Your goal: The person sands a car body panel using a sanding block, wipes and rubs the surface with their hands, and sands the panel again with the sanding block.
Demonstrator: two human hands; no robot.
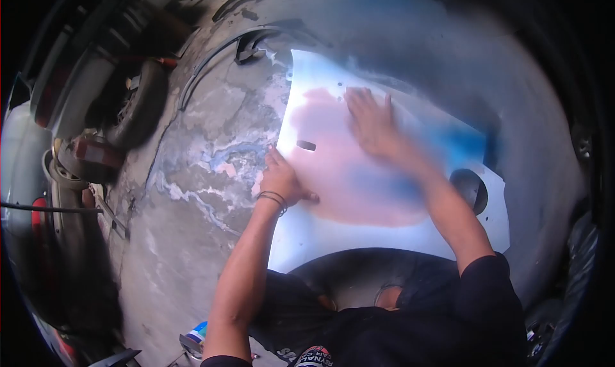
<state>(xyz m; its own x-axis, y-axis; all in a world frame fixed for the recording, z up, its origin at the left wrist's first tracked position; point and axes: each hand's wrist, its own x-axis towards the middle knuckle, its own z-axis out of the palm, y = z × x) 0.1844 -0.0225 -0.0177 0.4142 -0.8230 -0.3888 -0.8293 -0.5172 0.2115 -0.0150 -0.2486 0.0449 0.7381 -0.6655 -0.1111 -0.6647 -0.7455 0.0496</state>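
A white car fender (291, 239) with a pinkish filler patch lies before me, its wheel-arch cutout toward my body. My left hand (280, 178) grips the fender's left edge, with the thumb on the face and the fingers at the rim. A dark band circles that wrist. My right hand (371, 120) lies flat on the upper part of the pink patch, fingers stretched out; whether anything is under the palm is hidden. Small holes, a slot near my left hand and a large oval opening at right show in the panel. Blue smears cross its right side.
The concrete floor (192, 142) has whitish stains. A tire (138, 104), a red box-like object (99, 152) and car parts stand at left. A dark hose or strip (168, 120) curves across the floor. A blue-labelled can (194, 338) sits near my left elbow.
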